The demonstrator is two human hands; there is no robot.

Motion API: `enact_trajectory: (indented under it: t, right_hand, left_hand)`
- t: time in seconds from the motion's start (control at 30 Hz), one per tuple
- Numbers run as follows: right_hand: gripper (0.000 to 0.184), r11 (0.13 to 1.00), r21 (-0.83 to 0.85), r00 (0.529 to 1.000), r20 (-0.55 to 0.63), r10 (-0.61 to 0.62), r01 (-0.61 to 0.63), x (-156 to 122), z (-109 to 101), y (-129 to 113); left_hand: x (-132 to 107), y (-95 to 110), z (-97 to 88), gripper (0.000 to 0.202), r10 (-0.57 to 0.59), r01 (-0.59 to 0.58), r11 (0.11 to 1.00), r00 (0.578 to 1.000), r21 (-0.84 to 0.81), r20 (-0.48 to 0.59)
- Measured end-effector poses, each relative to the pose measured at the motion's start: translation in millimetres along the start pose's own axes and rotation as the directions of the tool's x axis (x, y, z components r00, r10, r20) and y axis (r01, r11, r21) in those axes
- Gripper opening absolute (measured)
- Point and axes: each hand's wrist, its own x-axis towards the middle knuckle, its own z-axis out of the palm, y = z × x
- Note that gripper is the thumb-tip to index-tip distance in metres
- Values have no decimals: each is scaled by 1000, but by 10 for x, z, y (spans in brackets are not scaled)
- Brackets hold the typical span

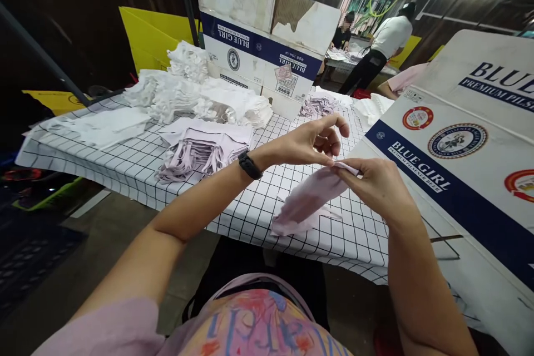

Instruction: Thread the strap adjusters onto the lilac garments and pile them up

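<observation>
Above the near edge of the checked table (246,200), a strip of pale pink cloth (308,197) slants down from the right hand (377,183), whose thumb and fingers clamp its upper end. The left hand's (317,139) thumb meets the same edge; whether it grips is hard to tell. This piece is not yet laid down; a pink stack (208,142) and white bundles (183,89) lie to the left. One carton (450,133) crowds the right arm; another box (258,39) blocks the back.
</observation>
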Motion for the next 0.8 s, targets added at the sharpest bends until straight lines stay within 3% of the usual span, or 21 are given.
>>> enact_trajectory:
  t: [0.13, 0.27, 0.4, 0.57, 0.63, 0.7, 0.8]
  right_hand:
    - [26, 1000, 21, 995, -95, -15, 18, -14, -43, 95]
    - [29, 979, 203, 986, -166, 5, 29, -15, -72, 149]
    - [26, 973, 216, 970, -242, -25, 79, -66, -101, 183]
    - [33, 946, 317, 916, -355, 186, -69, -247, 2, 468]
    - [41, 902, 410, 913, -304, 272, -133, -387, 194, 692]
    - [47, 856, 436, 923, -126, 365, -279, -571, 469, 942]
    - [44, 804, 288, 853, 131, 504, -520, -879, 872, 1255]
  left_hand:
    - [64, -32, -62, 55, 17, -13, 997, 998, 80, -54]
    - [-5, -297, -11, 77, -161, 163, 984, 987, 73, -22]
    - [-94, -518, 114, 44, -273, 272, 959, 962, -77, -1]
    - [-73, -521, 70, 20, -265, 260, 964, 960, -61, -91]
    - [-118, -636, 53, 14, -270, 276, 960, 957, 46, -109]
    - [-257, -870, 96, 8, -351, 370, 905, 928, 208, -125]
    - [-623, -1272, 250, 24, -502, 508, 742, 853, 437, -139]
